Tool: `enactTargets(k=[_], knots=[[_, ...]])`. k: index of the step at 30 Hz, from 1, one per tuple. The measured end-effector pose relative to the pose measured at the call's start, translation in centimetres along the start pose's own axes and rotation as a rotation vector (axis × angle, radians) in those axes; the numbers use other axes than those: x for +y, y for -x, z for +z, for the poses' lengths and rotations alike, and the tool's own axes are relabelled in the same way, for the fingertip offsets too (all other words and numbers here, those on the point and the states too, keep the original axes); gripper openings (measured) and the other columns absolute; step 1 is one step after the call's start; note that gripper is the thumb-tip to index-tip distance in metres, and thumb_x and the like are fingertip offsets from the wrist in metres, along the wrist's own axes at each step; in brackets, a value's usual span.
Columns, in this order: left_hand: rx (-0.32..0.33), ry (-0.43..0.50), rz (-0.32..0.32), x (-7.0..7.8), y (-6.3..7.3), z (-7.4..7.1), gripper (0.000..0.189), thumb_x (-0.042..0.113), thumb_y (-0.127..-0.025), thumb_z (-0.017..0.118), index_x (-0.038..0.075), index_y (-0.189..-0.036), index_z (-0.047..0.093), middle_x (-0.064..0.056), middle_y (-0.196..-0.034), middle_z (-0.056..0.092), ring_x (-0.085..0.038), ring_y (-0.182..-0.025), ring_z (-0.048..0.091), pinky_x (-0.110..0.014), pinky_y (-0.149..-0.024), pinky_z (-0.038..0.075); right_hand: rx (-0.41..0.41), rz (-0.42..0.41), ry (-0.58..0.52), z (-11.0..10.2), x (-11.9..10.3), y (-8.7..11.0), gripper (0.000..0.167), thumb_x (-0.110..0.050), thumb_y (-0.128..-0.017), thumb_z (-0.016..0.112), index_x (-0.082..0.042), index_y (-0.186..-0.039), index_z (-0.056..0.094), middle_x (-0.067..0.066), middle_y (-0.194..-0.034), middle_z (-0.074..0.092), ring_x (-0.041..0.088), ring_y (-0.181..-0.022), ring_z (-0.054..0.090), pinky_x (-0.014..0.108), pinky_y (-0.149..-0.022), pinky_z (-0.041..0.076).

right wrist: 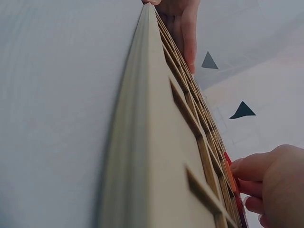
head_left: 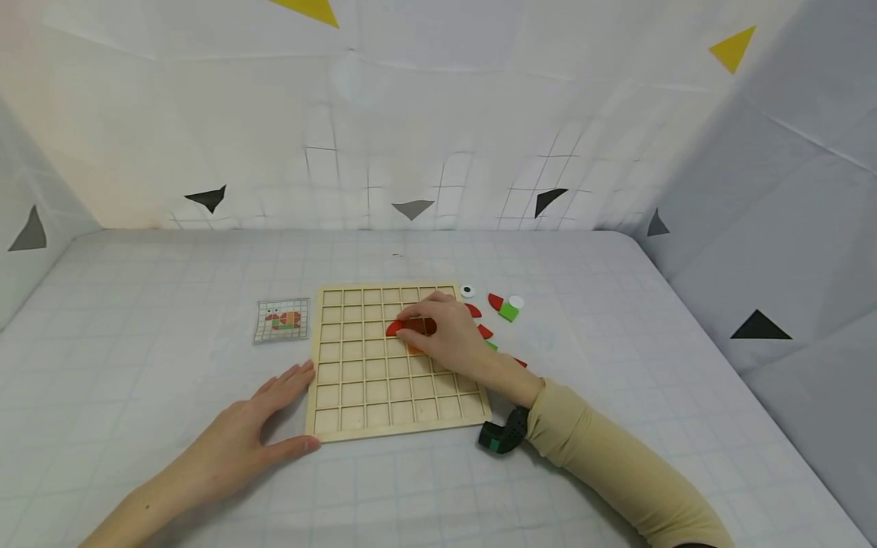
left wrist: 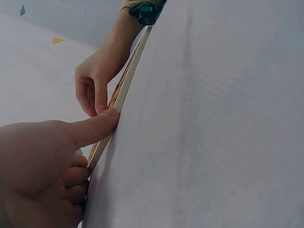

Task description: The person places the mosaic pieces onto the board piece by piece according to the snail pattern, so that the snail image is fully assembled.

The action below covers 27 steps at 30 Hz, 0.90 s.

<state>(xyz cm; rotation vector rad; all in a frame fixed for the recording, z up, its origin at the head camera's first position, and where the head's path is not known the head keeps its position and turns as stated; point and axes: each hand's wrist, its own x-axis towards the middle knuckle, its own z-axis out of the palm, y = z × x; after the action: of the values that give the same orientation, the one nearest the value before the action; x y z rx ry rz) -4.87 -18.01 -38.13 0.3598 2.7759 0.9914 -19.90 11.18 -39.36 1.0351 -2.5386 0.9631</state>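
A pale wooden grid board lies flat on the table. Over its upper middle, my right hand pinches a red quarter-round piece between thumb and fingertips, low against the grid. Right beside that piece, under the palm, are another red piece in shadow and an orange piece, partly hidden. My left hand rests at the board's near left corner, thumb on the corner and extended fingers along the left edge. In the left wrist view, the left thumb touches the board's rim.
Left of the board lies a small pattern card showing a coloured figure on a grid. To the right are loose pieces: a white eye disc, a white disc, a green square and several red pieces.
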Motion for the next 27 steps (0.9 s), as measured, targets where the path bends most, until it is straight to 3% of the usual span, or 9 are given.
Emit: enactTargets(k=[18, 22, 27], knots=[[0.017, -0.017, 0.024, -0.2, 0.1, 0.1, 0.091, 0.07, -0.081, 0.065, 0.032, -0.157, 0.032, -0.003, -0.162, 0.033, -0.045, -0.145, 0.033, -0.071, -0.106, 0.031, -0.002, 0.003, -0.02, 0.0, -0.1, 0.0, 0.02, -0.016, -0.086, 0.079, -0.012, -0.105, 0.077, 0.0, -0.093, 0.069, 0.015, -0.083, 0.055, 0.023, -0.063, 0.046], [0.015, -0.009, 0.021, -0.2, 0.1, 0.1, 0.091, 0.07, -0.081, 0.065, 0.032, -0.157, 0.032, -0.004, -0.162, 0.033, -0.045, -0.145, 0.033, -0.071, -0.107, 0.03, 0.021, -0.03, -0.032, -0.7, 0.3, -0.2, 0.019, -0.016, -0.087, 0.079, -0.01, -0.104, 0.077, 0.001, -0.097, 0.074, 0.018, -0.09, 0.06, 0.029, -0.069, 0.053], [0.009, -0.006, 0.02, -0.1, 0.0, 0.1, 0.091, 0.071, -0.081, 0.065, 0.032, -0.157, 0.032, -0.004, -0.163, 0.033, -0.045, -0.145, 0.032, -0.071, -0.106, 0.03, 0.062, -0.005, -0.052, -2.9, 1.5, 0.2, 0.018, -0.015, -0.085, 0.08, -0.007, -0.101, 0.077, 0.004, -0.097, 0.076, 0.02, -0.095, 0.063, 0.042, -0.077, 0.056]])
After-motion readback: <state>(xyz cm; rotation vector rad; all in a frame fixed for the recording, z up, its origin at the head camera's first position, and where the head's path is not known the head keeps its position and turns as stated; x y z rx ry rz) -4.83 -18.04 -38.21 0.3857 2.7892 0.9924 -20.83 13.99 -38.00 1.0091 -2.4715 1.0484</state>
